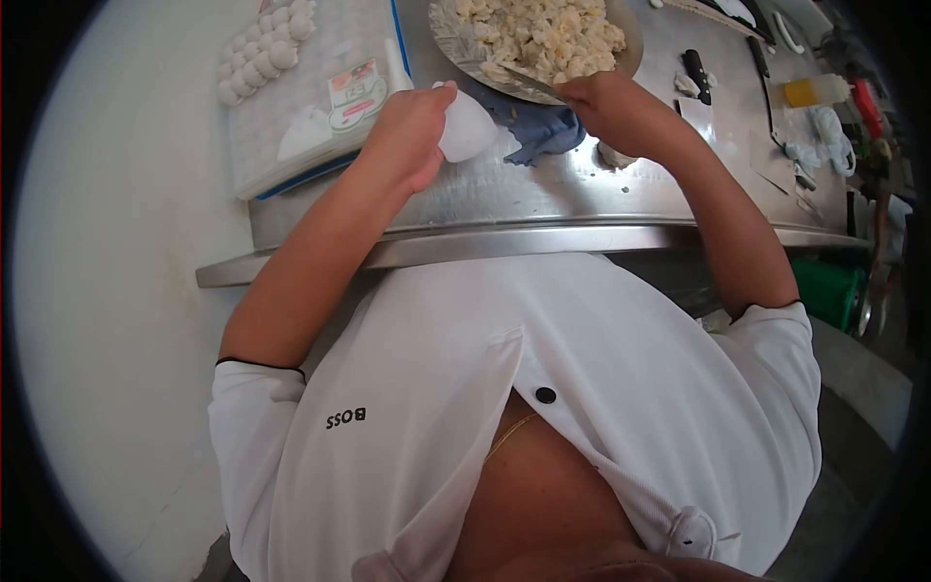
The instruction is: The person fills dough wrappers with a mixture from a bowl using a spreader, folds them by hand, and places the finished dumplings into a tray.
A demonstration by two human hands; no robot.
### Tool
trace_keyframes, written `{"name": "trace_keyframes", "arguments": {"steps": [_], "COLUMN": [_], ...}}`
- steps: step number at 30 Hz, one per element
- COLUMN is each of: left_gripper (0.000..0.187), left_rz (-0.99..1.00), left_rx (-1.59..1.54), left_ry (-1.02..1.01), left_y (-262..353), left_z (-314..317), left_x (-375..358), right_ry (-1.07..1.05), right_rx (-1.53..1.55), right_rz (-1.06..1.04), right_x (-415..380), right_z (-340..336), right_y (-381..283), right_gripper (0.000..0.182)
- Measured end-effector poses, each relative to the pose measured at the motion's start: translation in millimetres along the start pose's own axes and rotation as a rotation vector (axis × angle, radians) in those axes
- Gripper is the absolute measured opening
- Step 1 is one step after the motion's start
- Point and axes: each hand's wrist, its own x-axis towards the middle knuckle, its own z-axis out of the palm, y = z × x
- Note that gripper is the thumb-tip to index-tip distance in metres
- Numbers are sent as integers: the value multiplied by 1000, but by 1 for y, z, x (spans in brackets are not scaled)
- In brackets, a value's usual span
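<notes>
My left hand [412,131] is closed on a round white piece [467,128], thin like a wrapper, held up over the steel table. In my right hand [616,112] is a thin metal utensil [531,81], its tip at the near edge of the filling. Pale, chunky filling [543,34] is heaped in a large metal bowl [630,48]. A blue cloth [548,131] lies below the bowl, between my hands. Beside my right wrist, a small pale lump [615,155] rests on the table, partly hidden.
Left on the steel table [427,209] is a white tray [262,145] with rows of small white balls [267,53]. To the right are a black-handled tool [696,76], a bottle of yellow liquid [817,91] and a red object [866,107].
</notes>
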Motion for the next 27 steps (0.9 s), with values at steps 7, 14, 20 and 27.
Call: {"name": "trace_keyframes", "arguments": {"steps": [7,14,20,27], "left_gripper": [29,30,32,37], "left_rz": [-30,-11,49,0], "left_rx": [72,5,-285,-336], "left_ry": [99,129,78,33], "left_y": [-12,-18,-13,2], "left_z": [5,6,27,26], "left_x": [39,66,61,32], "right_ry": [1,-67,-92,74], "right_rx": [111,129,444,235], "right_rz": [73,19,77,-222], "right_x": [3,-4,-33,-57], "right_z": [-12,0,6,13], "right_y": [13,23,15,6], "right_gripper": [34,34,37,37]}}
